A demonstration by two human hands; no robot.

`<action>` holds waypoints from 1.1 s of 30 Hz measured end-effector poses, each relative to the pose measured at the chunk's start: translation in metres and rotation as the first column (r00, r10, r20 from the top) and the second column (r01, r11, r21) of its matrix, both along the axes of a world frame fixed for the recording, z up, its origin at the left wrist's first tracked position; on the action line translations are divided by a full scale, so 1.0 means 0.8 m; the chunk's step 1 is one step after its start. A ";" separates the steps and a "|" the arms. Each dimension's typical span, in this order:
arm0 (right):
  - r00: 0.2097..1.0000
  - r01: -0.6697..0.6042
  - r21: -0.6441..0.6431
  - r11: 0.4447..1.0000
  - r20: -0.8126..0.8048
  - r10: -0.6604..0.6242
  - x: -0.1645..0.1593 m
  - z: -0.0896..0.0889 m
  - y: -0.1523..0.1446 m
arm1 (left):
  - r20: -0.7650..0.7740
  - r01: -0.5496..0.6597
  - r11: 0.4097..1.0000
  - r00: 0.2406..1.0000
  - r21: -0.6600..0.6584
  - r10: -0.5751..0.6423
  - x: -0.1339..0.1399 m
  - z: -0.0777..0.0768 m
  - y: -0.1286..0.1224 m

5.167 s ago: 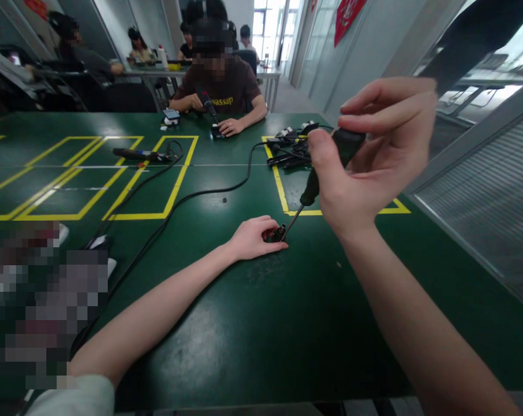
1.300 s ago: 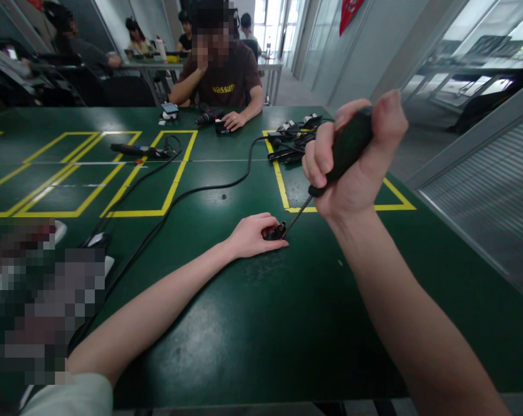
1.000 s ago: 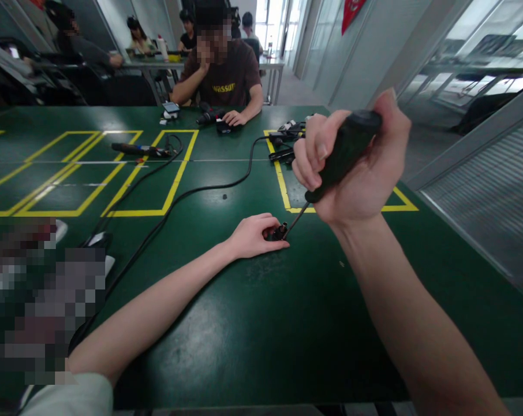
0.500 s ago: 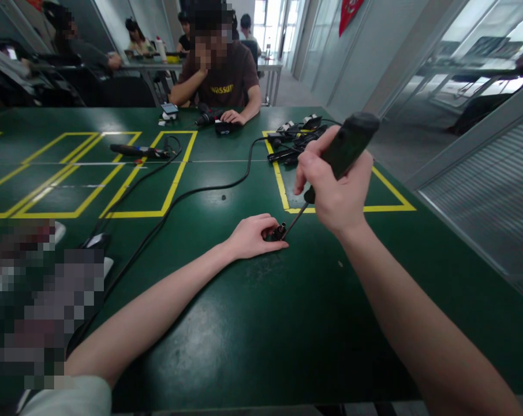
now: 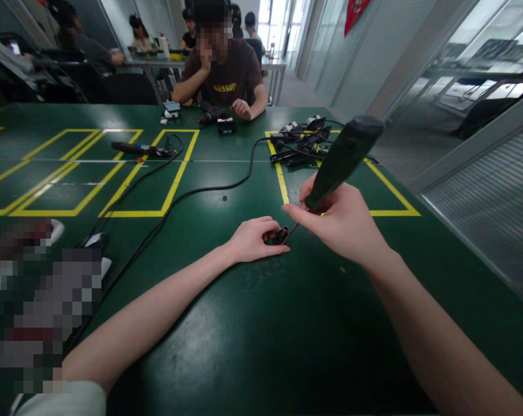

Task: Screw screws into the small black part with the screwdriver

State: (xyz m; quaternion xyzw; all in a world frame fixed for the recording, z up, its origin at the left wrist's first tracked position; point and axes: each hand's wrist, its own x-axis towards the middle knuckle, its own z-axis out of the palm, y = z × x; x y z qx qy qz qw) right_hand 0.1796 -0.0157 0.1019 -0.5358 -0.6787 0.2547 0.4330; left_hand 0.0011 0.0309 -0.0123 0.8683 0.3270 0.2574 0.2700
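Note:
My left hand [image 5: 257, 238] is closed round a small black part with a short metal tube [image 5: 281, 236], low over the green table. Part of that piece is hidden by the fingers. My right hand [image 5: 337, 222] grips a screwdriver [image 5: 346, 156] near the lower end of its thick dark handle. The screwdriver is tilted, its handle leaning up and to the right. Its thin shaft runs down-left to the black part; whether the tip sits inside or beside it I cannot tell.
Beyond my right hand lies a heap of black cables and parts [image 5: 302, 141]. A cable [image 5: 209, 188] crosses the green table [image 5: 227, 346]. A pen-like corded tool [image 5: 140, 149] lies left. Opposite sits a person [image 5: 227, 75] near a power drill [image 5: 212, 115].
My right hand has slid down the screwdriver's handle and turned, its thumb now pointing left near the shaft. My left hand stays in place. The person opposite has lifted a hand from the black block.

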 end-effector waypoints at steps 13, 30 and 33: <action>0.990 -0.140 -0.179 0.974 0.007 0.144 0.021 0.029 -0.005 | -0.011 -0.010 1.000 1.000 -0.013 0.010 -0.001 0.001 -0.001; 0.966 -0.248 -0.321 0.914 -0.152 0.209 0.033 0.031 0.005 | -0.005 -0.013 1.000 1.000 -0.025 0.013 -0.001 0.003 -0.003; 0.976 -0.181 -0.316 0.931 -0.175 0.130 0.031 0.027 0.009 | -0.015 -0.019 0.999 1.000 -0.031 0.019 -0.001 0.004 -0.003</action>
